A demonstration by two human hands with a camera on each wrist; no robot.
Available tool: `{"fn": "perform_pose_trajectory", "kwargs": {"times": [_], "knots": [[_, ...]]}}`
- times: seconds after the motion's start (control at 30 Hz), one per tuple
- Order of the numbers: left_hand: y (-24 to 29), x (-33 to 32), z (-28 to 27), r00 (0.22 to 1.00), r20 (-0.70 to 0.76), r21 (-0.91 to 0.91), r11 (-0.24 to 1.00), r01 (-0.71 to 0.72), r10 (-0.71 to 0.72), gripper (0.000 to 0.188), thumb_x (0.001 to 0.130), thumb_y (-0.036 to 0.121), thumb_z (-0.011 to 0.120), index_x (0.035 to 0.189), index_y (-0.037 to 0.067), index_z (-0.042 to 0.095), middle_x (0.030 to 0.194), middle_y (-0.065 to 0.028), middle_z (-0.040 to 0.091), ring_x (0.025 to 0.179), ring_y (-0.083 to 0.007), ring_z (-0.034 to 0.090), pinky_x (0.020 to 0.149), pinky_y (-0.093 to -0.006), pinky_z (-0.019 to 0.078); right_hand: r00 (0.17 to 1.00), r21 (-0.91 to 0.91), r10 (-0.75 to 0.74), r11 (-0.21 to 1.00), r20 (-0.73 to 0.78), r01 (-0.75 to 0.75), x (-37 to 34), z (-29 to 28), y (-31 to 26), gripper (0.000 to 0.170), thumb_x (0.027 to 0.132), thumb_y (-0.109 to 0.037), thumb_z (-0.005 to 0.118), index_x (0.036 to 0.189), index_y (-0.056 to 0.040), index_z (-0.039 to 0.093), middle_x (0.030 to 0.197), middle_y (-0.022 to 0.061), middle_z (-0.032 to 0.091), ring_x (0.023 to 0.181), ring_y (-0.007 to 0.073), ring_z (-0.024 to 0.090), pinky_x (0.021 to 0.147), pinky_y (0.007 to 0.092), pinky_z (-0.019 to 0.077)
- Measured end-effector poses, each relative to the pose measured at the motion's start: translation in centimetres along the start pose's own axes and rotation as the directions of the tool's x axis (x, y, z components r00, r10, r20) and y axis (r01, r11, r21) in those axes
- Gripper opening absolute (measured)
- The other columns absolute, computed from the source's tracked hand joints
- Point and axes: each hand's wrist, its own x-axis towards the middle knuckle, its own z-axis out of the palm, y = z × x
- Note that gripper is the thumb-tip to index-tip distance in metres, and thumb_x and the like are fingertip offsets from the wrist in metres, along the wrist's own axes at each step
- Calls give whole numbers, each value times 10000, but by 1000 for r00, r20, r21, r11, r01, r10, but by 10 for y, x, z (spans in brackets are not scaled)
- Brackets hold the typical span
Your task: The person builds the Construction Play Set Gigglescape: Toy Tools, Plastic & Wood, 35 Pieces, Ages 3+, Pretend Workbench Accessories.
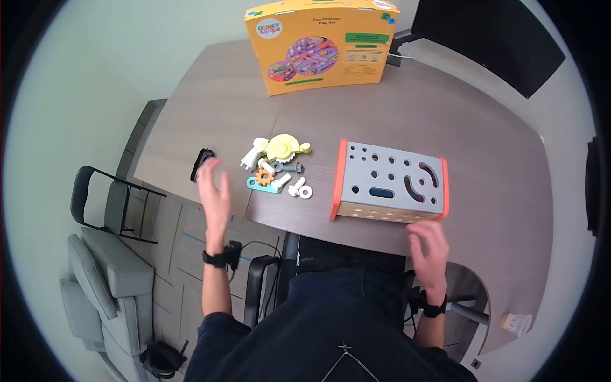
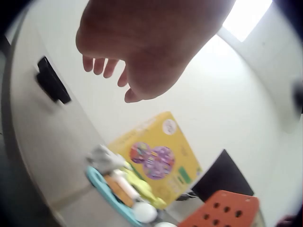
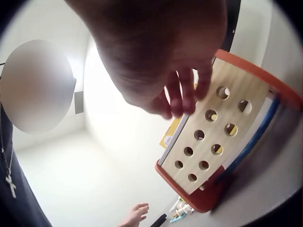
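Head view: the holed box (image 1: 398,183) rests on the bench (image 1: 490,159) at 3 o'clock, grey top uppermost and one long wooden side toward the person; this orientation probably keeps the holes and slots facing the hands. Loose toy pieces lie at about 10 o'clock, among them a pale yellow wheel-like piece (image 1: 282,148), an orange gear (image 1: 263,177), a turquoise strip (image 1: 258,186) and white bolts (image 1: 280,182), grouped apart from the box, presumably for easy picking. The left hand (image 1: 215,200), at 9 o'clock, is raised near a black item (image 1: 201,164), its fingers relaxed and holding nothing. The right hand (image 1: 433,251), at 4 o'clock, is beside the box's near right corner, fingers loosely bent and free of any load. A yellow carton (image 1: 324,48) stands upright at 12 o'clock, perhaps set back to leave working room.

Left wrist view: the left hand fills 12 o'clock, grasping nothing; the pieces lie at 7 o'clock, the black item at 10 o'clock and the box's red-orange end at 5 o'clock.

Right wrist view: the right hand, at 12 o'clock, overlaps the box's upper edge; whether the fingertips touch it cannot be told. The box's pierced wooden side occupies 4 o'clock.
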Motion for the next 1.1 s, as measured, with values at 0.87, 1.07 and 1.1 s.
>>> {"fn": "perform_pose_trajectory", "kwargs": {"times": [0.87,1.07,1.1], "knots": [[153,-104,66,783,568,-549,825,132,253,962,955,-10,709,1721,36,129,1781,-236,196,1645,-415,218,1327,-473,252,882,-522,-467,770,-67,368,52,29,62,1030,675,-231,977,1537,-255,414,1630,225,439,1479,407,446,1193,620,228],[148,-44,67,840,130,-503,765,-403,528,932,862,16,809,1667,111,349,1759,-244,251,1624,-450,263,1309,-567,274,908,-390,-410,852,-82,349,53,-1,16,1098,641,-211,971,1569,-215,385,1629,255,427,1481,454,436,1183,640,231],[154,-35,62,843,45,-511,738,-441,536,835,843,34,826,1592,118,468,1697,-247,398,1575,-469,372,1272,-616,328,906,-372,-418,853,-64,367,50,-3,10,1100,641,-213,971,1571,-216,384,1628,254,428,1477,455,439,1182,642,232]]}}
